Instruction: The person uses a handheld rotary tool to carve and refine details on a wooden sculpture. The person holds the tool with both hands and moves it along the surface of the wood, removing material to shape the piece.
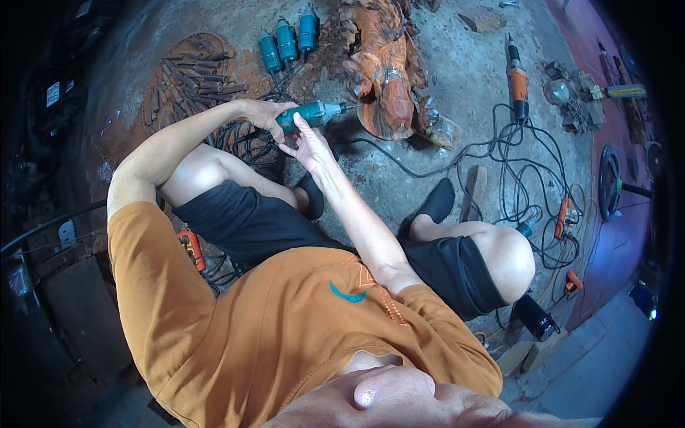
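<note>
A green die grinder [308, 115] with a grey nose lies level in front of me, held by both hands. My left hand [262, 117] wraps its rear end, the fingers closed round the body. My right hand [312, 148] supports it from the near side, with fingers against the body behind the nose. The grinder's thin bit [352, 106] points right and reaches the edge of a reddish-brown wood carving [389, 78]. Whether the bit touches the wood I cannot tell. The carving lies on the floor, its rounded end toward me.
Three more green grinders [286, 41] stand at the far left, beside a pile of dark carving chisels [193, 75]. An orange power tool [519, 82] lies at right, above tangled black cables [499, 153]. A wood block [474, 192] lies near my foot. Orange power strips [562, 217] sit at right.
</note>
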`<state>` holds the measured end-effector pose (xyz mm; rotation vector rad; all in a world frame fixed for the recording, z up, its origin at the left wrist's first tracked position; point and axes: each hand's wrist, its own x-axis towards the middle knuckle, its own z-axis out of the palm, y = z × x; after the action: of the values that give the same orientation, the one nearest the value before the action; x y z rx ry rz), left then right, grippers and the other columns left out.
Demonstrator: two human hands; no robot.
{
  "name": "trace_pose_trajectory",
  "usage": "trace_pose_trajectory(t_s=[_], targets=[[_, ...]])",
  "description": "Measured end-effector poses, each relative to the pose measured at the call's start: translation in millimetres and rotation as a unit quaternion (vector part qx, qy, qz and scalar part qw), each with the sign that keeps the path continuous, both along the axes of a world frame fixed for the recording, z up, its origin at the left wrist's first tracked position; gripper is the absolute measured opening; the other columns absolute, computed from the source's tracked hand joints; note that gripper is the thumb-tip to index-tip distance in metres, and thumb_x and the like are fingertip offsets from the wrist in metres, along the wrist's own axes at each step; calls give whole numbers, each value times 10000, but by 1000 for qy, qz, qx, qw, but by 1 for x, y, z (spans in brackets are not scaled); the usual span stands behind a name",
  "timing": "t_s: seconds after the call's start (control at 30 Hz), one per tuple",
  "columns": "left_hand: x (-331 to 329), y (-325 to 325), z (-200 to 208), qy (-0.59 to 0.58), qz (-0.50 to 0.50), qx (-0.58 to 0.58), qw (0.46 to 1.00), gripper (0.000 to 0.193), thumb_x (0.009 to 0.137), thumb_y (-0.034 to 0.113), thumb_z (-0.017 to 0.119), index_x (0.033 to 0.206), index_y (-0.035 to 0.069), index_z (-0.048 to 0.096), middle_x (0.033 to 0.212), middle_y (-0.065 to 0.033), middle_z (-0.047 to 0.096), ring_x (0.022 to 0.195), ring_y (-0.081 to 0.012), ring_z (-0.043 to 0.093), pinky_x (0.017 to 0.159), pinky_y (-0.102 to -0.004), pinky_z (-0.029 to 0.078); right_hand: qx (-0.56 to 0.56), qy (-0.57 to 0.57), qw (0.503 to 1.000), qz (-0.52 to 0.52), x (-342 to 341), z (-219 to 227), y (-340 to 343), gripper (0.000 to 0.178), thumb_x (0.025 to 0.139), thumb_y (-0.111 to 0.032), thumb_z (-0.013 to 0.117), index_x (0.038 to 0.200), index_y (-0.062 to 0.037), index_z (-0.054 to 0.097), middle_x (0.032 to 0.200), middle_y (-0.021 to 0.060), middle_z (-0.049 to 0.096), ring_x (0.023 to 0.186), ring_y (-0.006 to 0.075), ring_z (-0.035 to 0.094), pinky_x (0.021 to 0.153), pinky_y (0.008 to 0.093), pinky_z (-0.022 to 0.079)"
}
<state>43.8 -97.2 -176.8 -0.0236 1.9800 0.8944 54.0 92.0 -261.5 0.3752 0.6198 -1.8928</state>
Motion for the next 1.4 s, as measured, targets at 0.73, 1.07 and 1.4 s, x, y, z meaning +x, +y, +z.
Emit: trace_pose_trajectory(t_s=[0.73,1.07,1.4], targets=[[5,5,11,-33,8,26,999,1146,603,335,817,1543,58,224,1398,-207,453,1315,-346,441,1079,-449,385,2,-6,1000,5,10,-11,-3,746,832,-373,818,1391,-156,375,1350,76,500,1282,271,451,991,576,445],[5,0,-1,-43,30,39,998,1098,615,274,825,1530,67,254,1387,-177,442,1317,-319,428,1094,-439,371,-25,32,999,32,1,-14,-1,819,805,-427,832,1408,-141,358,1365,90,486,1286,268,440,995,562,422],[11,-5,-5,-45,-10,22,999,1181,593,309,867,1548,65,216,1420,-200,450,1348,-338,417,1113,-456,358,5,-8,1000,11,21,-10,-3,795,840,-351,814,1433,-206,305,1393,79,450,1290,268,439,998,585,431]])
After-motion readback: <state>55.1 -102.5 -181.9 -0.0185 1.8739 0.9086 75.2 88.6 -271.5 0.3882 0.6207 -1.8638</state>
